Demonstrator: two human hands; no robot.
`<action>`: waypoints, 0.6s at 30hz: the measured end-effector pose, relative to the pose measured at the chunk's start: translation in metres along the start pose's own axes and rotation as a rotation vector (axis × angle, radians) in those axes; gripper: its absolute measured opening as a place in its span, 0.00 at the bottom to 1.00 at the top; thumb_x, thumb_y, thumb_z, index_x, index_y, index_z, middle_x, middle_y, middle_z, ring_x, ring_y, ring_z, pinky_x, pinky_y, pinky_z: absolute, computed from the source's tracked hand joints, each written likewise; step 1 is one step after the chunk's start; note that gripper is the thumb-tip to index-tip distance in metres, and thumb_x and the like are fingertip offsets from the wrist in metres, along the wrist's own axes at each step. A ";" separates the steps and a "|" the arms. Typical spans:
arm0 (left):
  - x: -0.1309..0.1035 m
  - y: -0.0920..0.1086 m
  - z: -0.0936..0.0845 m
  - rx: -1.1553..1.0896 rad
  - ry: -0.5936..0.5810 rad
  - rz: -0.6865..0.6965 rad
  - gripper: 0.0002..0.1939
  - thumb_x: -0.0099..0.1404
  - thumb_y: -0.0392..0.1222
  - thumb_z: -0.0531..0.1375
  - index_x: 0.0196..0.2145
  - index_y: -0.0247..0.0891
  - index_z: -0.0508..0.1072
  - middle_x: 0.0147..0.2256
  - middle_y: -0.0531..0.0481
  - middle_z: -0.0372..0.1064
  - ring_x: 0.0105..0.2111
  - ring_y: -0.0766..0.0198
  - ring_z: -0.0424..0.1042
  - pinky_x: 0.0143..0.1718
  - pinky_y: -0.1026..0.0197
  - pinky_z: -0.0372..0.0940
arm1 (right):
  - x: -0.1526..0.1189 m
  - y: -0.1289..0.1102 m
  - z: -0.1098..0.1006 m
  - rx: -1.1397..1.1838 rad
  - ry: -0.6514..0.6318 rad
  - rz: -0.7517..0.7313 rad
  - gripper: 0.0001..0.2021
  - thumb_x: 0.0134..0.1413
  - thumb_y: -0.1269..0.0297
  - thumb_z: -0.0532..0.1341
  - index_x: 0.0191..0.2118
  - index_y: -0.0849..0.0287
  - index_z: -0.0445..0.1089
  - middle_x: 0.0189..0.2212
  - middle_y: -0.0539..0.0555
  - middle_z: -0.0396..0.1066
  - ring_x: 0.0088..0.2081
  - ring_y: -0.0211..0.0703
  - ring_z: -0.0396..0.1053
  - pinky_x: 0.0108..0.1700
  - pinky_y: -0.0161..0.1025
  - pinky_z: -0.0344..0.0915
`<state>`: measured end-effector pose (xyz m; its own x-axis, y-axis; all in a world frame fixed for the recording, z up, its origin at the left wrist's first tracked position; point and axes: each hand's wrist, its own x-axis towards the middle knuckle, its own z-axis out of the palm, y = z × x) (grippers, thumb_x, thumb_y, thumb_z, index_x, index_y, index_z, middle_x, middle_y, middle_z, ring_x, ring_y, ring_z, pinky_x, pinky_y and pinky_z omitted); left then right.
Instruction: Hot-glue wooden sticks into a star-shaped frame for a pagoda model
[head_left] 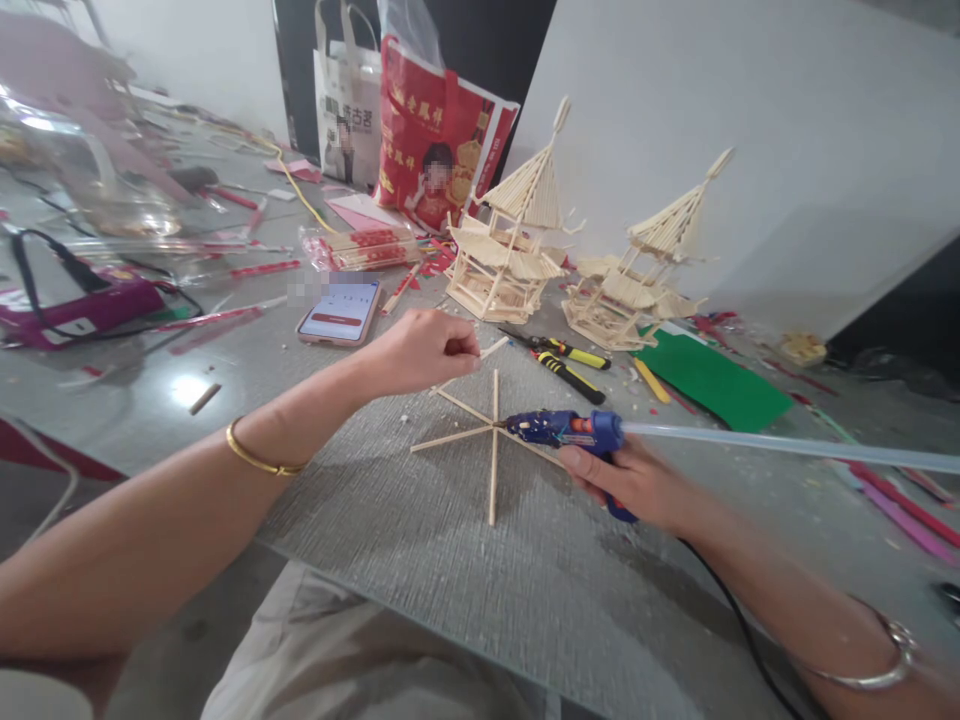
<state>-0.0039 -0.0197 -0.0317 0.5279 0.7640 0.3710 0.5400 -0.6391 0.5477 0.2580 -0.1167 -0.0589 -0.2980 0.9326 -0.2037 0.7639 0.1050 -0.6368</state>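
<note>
My right hand (637,480) is wrapped around the handle of a blue hot glue gun (574,430), with a long clear glue stick (780,445) running out of its back. Its nozzle meets the centre of a star of thin wooden sticks (493,485) lying flat on the grey board (360,510). Above the star, my left hand (431,350) is closed, pinching a short wooden stick (495,347) that points up and right. Palm and most fingers of the left hand are turned out of sight.
Two wooden stick pagodas (510,270) (637,290) stand behind, near yellow-black pliers (570,375) and a green sheet (709,380). Left lie a phone (340,308), packed sticks (367,245) and a purple box (97,305). A red bag (420,120) stands at the back. A black cord (731,600) trails right.
</note>
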 end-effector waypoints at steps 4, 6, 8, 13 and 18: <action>0.000 0.000 0.000 0.002 0.000 0.002 0.03 0.53 0.33 0.59 0.26 0.36 0.74 0.19 0.57 0.66 0.21 0.72 0.61 0.27 0.67 0.52 | 0.000 0.000 0.000 -0.010 0.005 -0.015 0.24 0.57 0.40 0.49 0.24 0.57 0.58 0.19 0.47 0.58 0.23 0.36 0.58 0.27 0.36 0.54; 0.000 -0.001 0.000 0.003 0.000 0.003 0.03 0.53 0.33 0.59 0.26 0.35 0.74 0.18 0.57 0.66 0.21 0.72 0.61 0.27 0.67 0.52 | 0.000 0.000 0.000 -0.009 0.006 -0.011 0.24 0.57 0.40 0.49 0.24 0.57 0.58 0.19 0.47 0.59 0.23 0.36 0.58 0.27 0.36 0.54; 0.000 -0.001 0.000 0.012 0.002 0.008 0.03 0.53 0.33 0.59 0.26 0.35 0.74 0.18 0.57 0.66 0.21 0.72 0.61 0.26 0.67 0.53 | 0.000 0.000 0.001 -0.011 -0.001 -0.012 0.24 0.57 0.40 0.49 0.24 0.57 0.58 0.19 0.47 0.59 0.23 0.36 0.58 0.27 0.36 0.54; 0.000 -0.001 -0.001 0.067 0.001 0.033 0.04 0.54 0.35 0.58 0.26 0.35 0.74 0.19 0.57 0.66 0.21 0.73 0.61 0.26 0.68 0.53 | 0.000 -0.001 0.001 -0.020 0.007 -0.033 0.24 0.57 0.40 0.49 0.24 0.57 0.58 0.19 0.47 0.59 0.24 0.36 0.58 0.27 0.36 0.54; 0.000 -0.001 -0.001 0.087 -0.001 0.042 0.05 0.54 0.36 0.58 0.26 0.34 0.74 0.19 0.57 0.67 0.21 0.73 0.62 0.26 0.68 0.54 | 0.000 -0.002 0.002 -0.009 0.015 -0.038 0.24 0.57 0.40 0.49 0.25 0.57 0.58 0.18 0.47 0.59 0.23 0.35 0.57 0.26 0.36 0.53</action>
<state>-0.0046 -0.0190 -0.0315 0.5522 0.7362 0.3913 0.5720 -0.6760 0.4646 0.2555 -0.1177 -0.0593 -0.3184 0.9329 -0.1684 0.7574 0.1435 -0.6370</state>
